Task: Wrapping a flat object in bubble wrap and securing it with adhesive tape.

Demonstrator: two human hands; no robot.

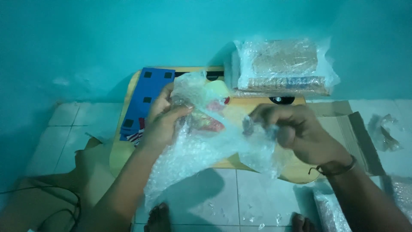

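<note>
From the head camera, both hands work a sheet of bubble wrap (206,146) above a low wooden table (128,150). The left hand (165,118) grasps the wrap around a red and yellow object (208,122), over the table's middle. The right hand (292,129) is clenched on the wrap's other end, over the table's right side. A blue folder (143,101) lies on the table's left; a wrapped bundle (283,66) sits at its far edge.
</note>
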